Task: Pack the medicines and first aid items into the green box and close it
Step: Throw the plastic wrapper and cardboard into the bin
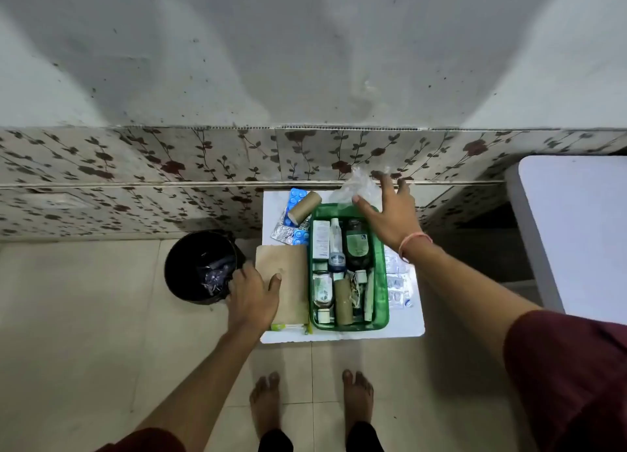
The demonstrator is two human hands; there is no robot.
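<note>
The green box point(382, 302) stands open on a small white table point(342, 335), filled with bottles, small cartons and a brown bandage roll point(343, 302). My left hand point(252, 297) grips the left edge of a flat tan lid or board point(283, 283) lying beside the box. My right hand point(390, 214) hovers with fingers spread over the box's far right corner, next to a clear plastic bag point(356, 188). Another brown roll point(305, 207) and blue and silver blister packs point(293, 234) lie at the table's far left. Clear blister strips point(397, 282) lie right of the box.
A black bin point(200, 268) with a dark liner stands on the tiled floor left of the table. A floral-tiled wall point(135, 166) runs behind. A larger white table point(576, 227) fills the right side. My bare feet point(312, 400) stand before the small table.
</note>
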